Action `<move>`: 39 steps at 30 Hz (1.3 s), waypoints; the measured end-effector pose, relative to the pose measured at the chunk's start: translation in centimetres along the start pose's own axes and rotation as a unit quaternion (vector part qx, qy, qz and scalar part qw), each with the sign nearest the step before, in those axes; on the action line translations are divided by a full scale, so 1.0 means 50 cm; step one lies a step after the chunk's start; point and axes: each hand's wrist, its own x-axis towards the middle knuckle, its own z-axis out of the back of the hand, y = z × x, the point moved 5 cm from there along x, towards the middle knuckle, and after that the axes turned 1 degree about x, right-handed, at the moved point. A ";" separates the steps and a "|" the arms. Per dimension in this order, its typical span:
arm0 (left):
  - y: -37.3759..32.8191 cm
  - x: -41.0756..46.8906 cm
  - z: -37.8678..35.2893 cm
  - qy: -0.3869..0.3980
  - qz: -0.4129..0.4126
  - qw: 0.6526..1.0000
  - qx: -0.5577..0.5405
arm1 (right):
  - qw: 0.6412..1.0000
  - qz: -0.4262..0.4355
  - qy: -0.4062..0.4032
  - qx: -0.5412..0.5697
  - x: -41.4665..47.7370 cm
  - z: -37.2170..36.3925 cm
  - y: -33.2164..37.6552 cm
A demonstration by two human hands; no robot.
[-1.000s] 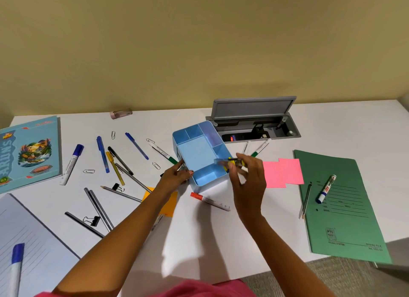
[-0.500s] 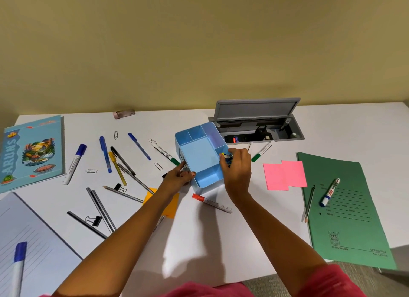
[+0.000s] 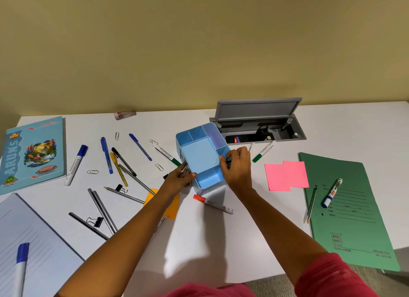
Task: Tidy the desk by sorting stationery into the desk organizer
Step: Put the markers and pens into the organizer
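A light blue desk organizer (image 3: 200, 156) with several compartments stands mid-desk. My left hand (image 3: 180, 178) rests against its left wall, fingers lightly curled. My right hand (image 3: 236, 163) holds a small dark blue and yellow object (image 3: 228, 159) at the organizer's right rim, over a right-side compartment; the object is mostly hidden by my fingers. Several pens, pencils and markers (image 3: 106, 151) lie scattered to the left, with paper clips (image 3: 92, 171) and binder clips (image 3: 96, 221). A red-capped marker (image 3: 212, 203) lies in front of the organizer.
An open grey cable box (image 3: 259, 124) sits behind the organizer, a green marker (image 3: 263, 151) beside it. Pink sticky notes (image 3: 286, 175) and a green folder (image 3: 349, 212) with a blue marker and a pencil lie right. Notebooks (image 3: 33, 151) lie left; orange notes (image 3: 171, 208) under my left arm.
My right hand moved from in front of the organizer's right corner up and in to its right rim, carrying the small object over a compartment. The left hand stayed at the left wall.
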 end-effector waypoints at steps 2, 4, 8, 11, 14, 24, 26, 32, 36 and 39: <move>0.000 0.000 0.000 0.001 0.000 1.000 0.000 | 1.000 -0.002 0.008 0.008 -0.002 -0.003 -0.005; 0.001 0.001 0.000 0.001 0.001 1.000 -0.006 | 1.000 0.009 0.007 0.018 -0.007 -0.004 -0.006; 0.002 0.002 0.000 -0.001 0.000 1.000 -0.017 | 0.999 -0.002 0.018 0.037 -0.007 -0.007 -0.011; 0.004 0.004 0.000 -0.002 -0.002 1.000 -0.013 | 0.999 0.010 0.034 0.025 -0.003 -0.008 -0.012; 0.004 0.006 -0.001 -0.001 -0.005 1.000 -0.005 | 0.996 0.072 0.047 0.003 0.004 -0.004 -0.005; 0.007 0.008 0.001 0.001 -0.007 1.000 -0.016 | 0.985 0.160 0.071 -0.010 -0.003 -0.006 -0.018; 0.008 0.010 0.001 0.000 -0.004 1.000 -0.008 | 0.984 0.161 0.072 -0.014 -0.003 -0.007 -0.018; 0.010 0.011 0.002 0.002 0.000 1.000 -0.010 | 0.986 0.152 0.073 -0.012 0.001 -0.004 -0.015; 0.012 0.013 0.002 0.001 0.000 1.000 -0.012 | 0.989 0.125 0.073 0.009 -0.001 0.002 -0.010; 0.012 0.013 0.001 0.001 -0.002 1.000 -0.010 | 0.993 0.101 0.043 0.031 0.001 0.021 0.010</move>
